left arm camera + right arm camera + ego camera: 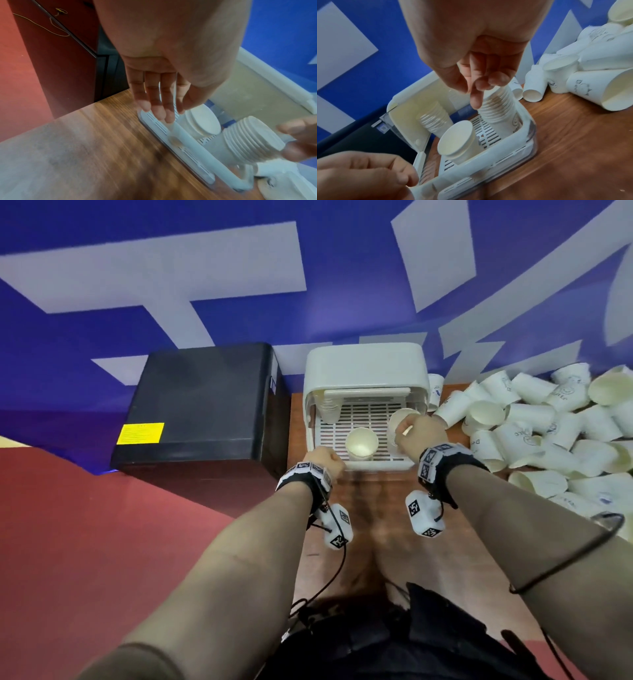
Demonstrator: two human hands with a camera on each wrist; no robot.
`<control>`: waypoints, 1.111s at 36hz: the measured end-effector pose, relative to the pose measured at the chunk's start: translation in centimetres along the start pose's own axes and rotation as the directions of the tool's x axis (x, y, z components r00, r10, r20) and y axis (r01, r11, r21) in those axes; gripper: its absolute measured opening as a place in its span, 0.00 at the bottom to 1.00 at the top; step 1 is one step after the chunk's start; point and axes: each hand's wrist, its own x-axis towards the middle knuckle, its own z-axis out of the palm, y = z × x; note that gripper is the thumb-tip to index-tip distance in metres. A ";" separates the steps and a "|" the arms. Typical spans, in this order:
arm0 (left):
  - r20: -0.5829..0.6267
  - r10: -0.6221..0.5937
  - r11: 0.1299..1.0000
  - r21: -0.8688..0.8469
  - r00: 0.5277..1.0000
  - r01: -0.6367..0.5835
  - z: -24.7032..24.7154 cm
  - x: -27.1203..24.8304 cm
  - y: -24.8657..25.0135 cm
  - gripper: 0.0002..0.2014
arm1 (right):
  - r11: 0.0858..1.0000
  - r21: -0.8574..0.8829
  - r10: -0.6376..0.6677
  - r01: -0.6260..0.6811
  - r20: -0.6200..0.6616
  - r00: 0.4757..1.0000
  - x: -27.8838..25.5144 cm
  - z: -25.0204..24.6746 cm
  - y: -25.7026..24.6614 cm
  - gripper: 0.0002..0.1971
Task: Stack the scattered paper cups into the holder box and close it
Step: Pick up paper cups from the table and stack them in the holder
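The white holder box (364, 362) stands open on the wooden table, lid raised at the back. Inside it are a cup stack at the back left (330, 409), a single upright paper cup (361, 443) near the front, and a taller cup stack (399, 419) on the right. My right hand (406, 429) pinches the top rim of that right stack (500, 112) with thumb and fingers (498, 79). My left hand (329, 460) is at the box's front left corner, its fingertips (163, 115) on the front rim (171, 139), fairly straight in the left wrist view.
A large heap of loose paper cups (548, 419) lies on the table right of the box, some touching its side. A black case (205, 405) stands left of the box. Bare wood table (376, 542) lies between me and the box. A blue and white wall is behind.
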 end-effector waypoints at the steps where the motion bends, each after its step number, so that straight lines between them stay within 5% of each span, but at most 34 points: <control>1: -0.004 0.013 1.000 -0.005 1.000 -0.013 0.5 -0.2 0.3 0.10 | 1.000 0.002 0.008 -0.008 -0.017 1.000 -0.4 -0.5 0.5 0.09; 8: 0.108 0.044 0.995 -0.089 0.993 -0.034 7.4 -0.2 2.0 0.11 | 0.984 -0.095 0.144 -0.149 -0.065 0.988 -5.8 -3.3 7.8 0.09; 13: 0.296 0.086 0.991 0.073 0.951 -0.113 13.0 -2.5 4.0 0.06 | 0.938 -0.090 0.334 -0.335 -0.031 0.942 -11.3 -5.5 15.6 0.10; 18: 0.317 0.114 0.981 0.116 0.942 -0.157 17.7 -5.1 6.6 0.06 | 0.900 -0.011 0.434 -0.436 -0.071 0.898 -14.0 -7.4 22.1 0.12; 29: 0.207 0.113 0.950 0.264 0.972 -0.167 26.9 -8.7 12.2 0.08 | 0.961 -0.139 0.238 -0.241 -0.035 0.971 -13.5 -13.3 33.1 0.11; 33: 0.199 0.106 0.931 0.325 0.974 -0.168 29.7 -10.0 14.1 0.05 | 0.968 -0.142 0.209 -0.207 -0.002 0.978 -13.9 -15.4 37.0 0.03; 40: 0.190 0.118 0.872 0.449 0.975 -0.194 31.8 -9.4 15.1 0.15 | 0.933 -0.294 0.269 -0.207 0.191 0.944 -14.5 -15.3 40.7 0.27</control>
